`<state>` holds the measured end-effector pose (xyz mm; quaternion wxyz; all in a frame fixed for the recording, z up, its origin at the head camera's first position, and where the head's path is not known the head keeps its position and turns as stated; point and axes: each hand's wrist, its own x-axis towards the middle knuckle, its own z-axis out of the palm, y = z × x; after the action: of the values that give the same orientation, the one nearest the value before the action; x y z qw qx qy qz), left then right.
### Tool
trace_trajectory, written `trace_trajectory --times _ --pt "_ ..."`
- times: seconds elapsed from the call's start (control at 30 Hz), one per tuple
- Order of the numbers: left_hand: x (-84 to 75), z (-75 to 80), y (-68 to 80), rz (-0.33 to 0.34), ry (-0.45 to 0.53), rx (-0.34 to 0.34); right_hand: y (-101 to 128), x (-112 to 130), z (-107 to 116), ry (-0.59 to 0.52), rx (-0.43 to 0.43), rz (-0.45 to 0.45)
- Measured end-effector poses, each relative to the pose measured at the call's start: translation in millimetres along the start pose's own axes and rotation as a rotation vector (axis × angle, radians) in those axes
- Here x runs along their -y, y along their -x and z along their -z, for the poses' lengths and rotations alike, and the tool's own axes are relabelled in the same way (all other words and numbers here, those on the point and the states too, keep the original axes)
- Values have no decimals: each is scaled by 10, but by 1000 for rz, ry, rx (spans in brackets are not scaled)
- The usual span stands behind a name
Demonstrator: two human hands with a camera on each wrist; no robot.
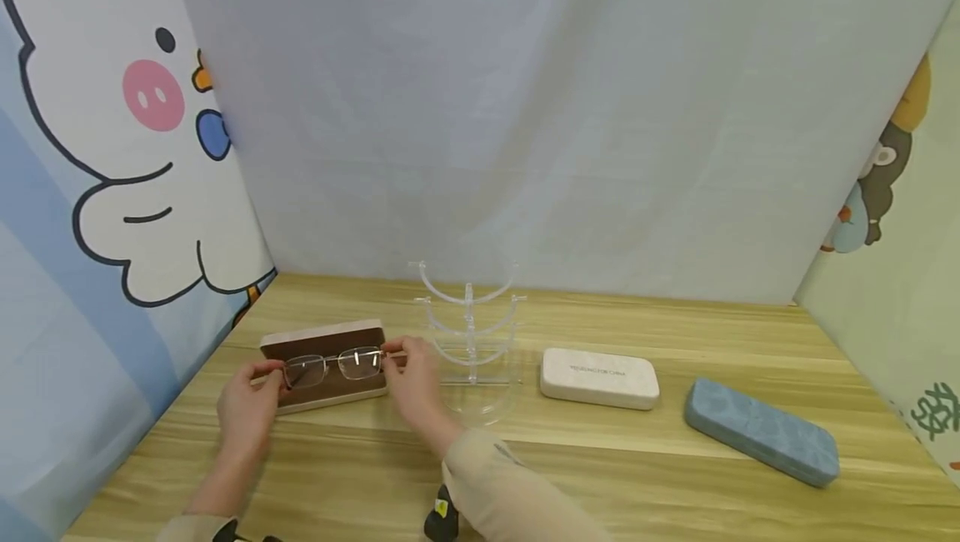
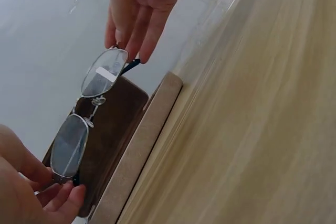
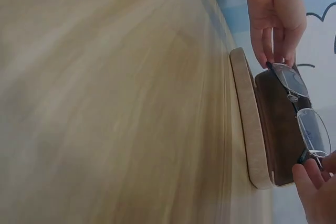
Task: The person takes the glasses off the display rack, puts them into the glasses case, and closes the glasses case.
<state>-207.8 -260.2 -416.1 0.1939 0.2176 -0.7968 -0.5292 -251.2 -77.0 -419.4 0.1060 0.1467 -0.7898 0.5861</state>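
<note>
Thin metal-framed glasses (image 1: 333, 365) hang just above an open beige case with a brown lining (image 1: 303, 340), at the left of the wooden table (image 1: 600, 475). My left hand (image 1: 270, 385) pinches the left end of the frame and my right hand (image 1: 396, 358) pinches the right end. In the left wrist view the glasses (image 2: 86, 116) lie along the brown lining (image 2: 118, 129), with my left hand (image 2: 58, 190) below and my right hand (image 2: 128, 40) above. The right wrist view shows the glasses (image 3: 303, 109) over the case (image 3: 251, 129), held between my right hand (image 3: 310, 169) and my left hand (image 3: 277, 56).
A clear tiered eyeglass stand (image 1: 469, 333) rises just right of my right hand. Farther right lie a shut cream case (image 1: 600, 378) and a shut blue case (image 1: 761, 432). Printed fabric walls (image 1: 112, 192) enclose the table on three sides.
</note>
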Motion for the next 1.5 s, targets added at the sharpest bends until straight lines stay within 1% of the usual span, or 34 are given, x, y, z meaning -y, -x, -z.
trace_trajectory --times 0.07,0.17,0.37,0.47,0.57,0.67,0.73,0.83,0.9,0.97,1.13,1.27,1.5 --pt "29 7 -20 14 -38 34 -12 -19 -32 -3 7 -15" --pt "67 10 -43 12 -88 74 -28 -30 -66 -9 24 -45" --pt "98 -2 -65 -30 -181 110 -54 -22 -83 42 109 -131" --pt "100 -3 -81 -38 -226 135 -56 -7 -95 77 132 -125" --pt "86 -1 -100 -56 -284 157 -50 8 -113 146 140 -100" --pt "62 3 -105 -101 -366 178 -42 21 -124 251 145 -75" --pt "43 5 -98 -129 -421 190 -37 17 -134 300 151 -69" --pt "25 1 -90 -170 -494 207 -32 5 -142 343 167 -73" --pt "24 -3 -90 -180 -526 219 -31 -10 -147 362 181 -75" --pt "35 -7 -94 -186 -558 229 -32 -26 -150 380 195 -59" --pt "61 -16 -107 -191 -614 250 -39 -46 -125 453 262 -22" --pt "64 -19 -100 -188 -634 246 -47 -59 -104 475 317 -25" --pt "66 -25 -84 -134 -584 230 -47 -64 -110 465 352 -32"
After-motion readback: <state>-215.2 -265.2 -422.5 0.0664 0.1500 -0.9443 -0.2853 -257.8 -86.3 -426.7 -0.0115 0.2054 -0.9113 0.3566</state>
